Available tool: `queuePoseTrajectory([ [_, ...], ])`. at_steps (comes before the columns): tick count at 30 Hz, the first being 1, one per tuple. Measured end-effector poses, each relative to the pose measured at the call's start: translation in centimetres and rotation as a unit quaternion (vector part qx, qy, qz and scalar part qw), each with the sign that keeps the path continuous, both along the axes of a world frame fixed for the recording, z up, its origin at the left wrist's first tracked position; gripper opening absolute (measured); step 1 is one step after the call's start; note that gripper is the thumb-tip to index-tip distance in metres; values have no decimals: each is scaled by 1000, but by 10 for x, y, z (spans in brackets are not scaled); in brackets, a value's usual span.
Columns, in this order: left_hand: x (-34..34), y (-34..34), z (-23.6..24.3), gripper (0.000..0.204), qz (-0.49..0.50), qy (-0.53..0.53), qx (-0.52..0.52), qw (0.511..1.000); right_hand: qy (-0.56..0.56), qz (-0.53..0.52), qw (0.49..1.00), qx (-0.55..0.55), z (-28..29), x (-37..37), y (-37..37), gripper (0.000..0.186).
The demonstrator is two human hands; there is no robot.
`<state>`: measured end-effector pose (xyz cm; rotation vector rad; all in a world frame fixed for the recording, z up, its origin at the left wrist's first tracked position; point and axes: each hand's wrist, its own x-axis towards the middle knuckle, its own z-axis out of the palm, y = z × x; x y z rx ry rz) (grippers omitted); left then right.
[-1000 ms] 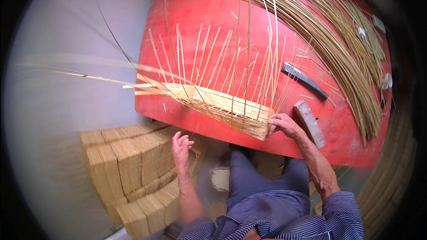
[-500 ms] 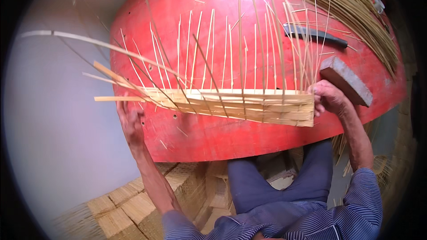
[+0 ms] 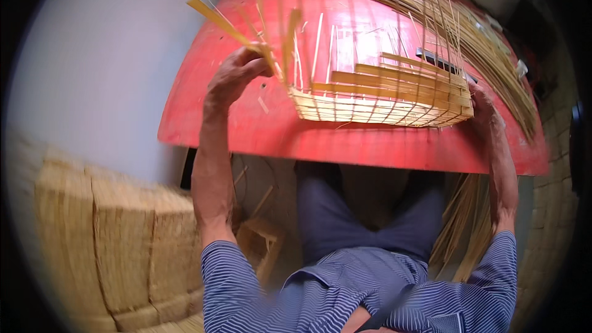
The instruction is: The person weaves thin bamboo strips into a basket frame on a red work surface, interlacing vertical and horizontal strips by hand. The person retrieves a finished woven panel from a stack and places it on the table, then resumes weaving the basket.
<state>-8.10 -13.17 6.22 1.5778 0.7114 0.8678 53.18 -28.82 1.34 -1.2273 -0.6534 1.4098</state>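
A partly woven basket (image 3: 370, 111) of pale split bamboo is tilted up over the red tabletop (image 3: 240, 139). Thin upright stakes rise from its sides, and wide flat strips run across its far side. At its left corner my left hand (image 3: 237, 77) has its fingers closed around flat bamboo strips (image 3: 219, 20), whose loose ends stick out up and to the left. My right hand (image 3: 484, 103) grips the right end of the basket; the fingers are partly hidden behind the weave.
A long bundle of thin bamboo splints (image 3: 490, 55) curves along the table's far right. A dark-handled knife (image 3: 439, 60) lies behind the basket. Stacked woven bamboo pieces (image 3: 123, 240) stand at lower left, and more splints (image 3: 459, 228) are below the table at right.
The basket has turned and tipped, so its interior side strips show. My left hand has come up and closed on the strips at the left corner. My right hand stays at the right end.
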Motion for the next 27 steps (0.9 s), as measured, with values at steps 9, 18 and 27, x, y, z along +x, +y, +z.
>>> queuePoseTrajectory([
  [9,-29,-45,-43,25,13,-47,-31,998,-513,-183,827,140,62,-48,-29,36],
  [18,-33,-69,-41,25,-18,-55,-51,997,-405,92,846,335,162,-350,-46,27],
  [27,-29,-66,-48,28,-22,-77,-79,994,-304,281,879,238,170,-399,81,35],
])
